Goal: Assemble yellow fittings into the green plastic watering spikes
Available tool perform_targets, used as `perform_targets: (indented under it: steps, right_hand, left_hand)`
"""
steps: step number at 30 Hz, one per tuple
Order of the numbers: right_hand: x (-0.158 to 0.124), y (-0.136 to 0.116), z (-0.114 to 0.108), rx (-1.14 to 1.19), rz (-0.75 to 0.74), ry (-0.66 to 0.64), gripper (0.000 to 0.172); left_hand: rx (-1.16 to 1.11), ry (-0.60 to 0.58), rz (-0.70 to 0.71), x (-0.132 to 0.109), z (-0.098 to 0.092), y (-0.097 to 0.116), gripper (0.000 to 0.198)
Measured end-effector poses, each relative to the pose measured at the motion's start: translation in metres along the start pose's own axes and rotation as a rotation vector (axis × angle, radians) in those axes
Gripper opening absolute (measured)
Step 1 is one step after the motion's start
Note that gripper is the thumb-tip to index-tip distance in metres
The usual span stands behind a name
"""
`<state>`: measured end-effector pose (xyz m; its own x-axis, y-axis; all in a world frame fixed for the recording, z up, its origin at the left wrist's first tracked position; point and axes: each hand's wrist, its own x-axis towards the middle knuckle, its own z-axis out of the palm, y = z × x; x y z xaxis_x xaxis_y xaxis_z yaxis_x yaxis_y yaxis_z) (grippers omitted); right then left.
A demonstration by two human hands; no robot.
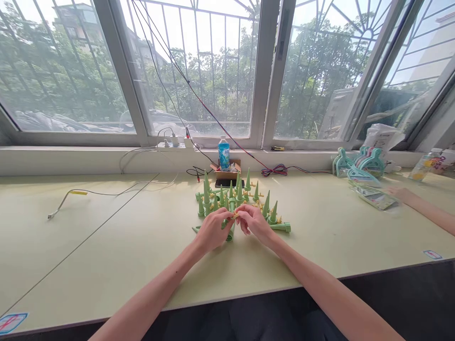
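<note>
My left hand point(212, 230) grips a green cone-shaped plastic spike point(230, 233) that lies tilted, its open end pointing down toward me. My right hand point(253, 221) pinches a small yellow piece point(235, 216) at the side of that spike; the two hands touch at the fingertips. Just beyond them several more green spikes point(239, 194) stand upright on the pale green table point(142, 246), some with small yellow pieces on them. One green spike point(281, 227) lies on its side to the right of my right hand.
A blue-labelled bottle point(223, 153) stands by a small cardboard box point(227, 173) and a dark phone point(227, 183). Cables point(106, 193) run over the left of the table. At far right another person's hand point(400, 193) rests by teal plastic items point(366, 163) and packets point(375, 196).
</note>
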<state>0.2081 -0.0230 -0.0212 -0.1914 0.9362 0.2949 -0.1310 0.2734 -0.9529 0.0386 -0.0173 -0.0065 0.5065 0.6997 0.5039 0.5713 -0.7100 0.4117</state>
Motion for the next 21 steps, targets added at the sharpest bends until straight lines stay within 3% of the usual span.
perform_targets:
  steps: [10,21]
  right_hand:
    - [-0.0024,0.001,-0.0003,-0.257,-0.064,0.115,0.018]
    - [-0.0058,-0.0042,0.0026,-0.439,-0.152,0.123,0.021]
  left_hand:
    - [0.029,0.023,-0.027,0.0015,0.0022,-0.0052,0.026]
    - [0.034,0.019,-0.037,0.0023,0.0014,-0.006,0.026]
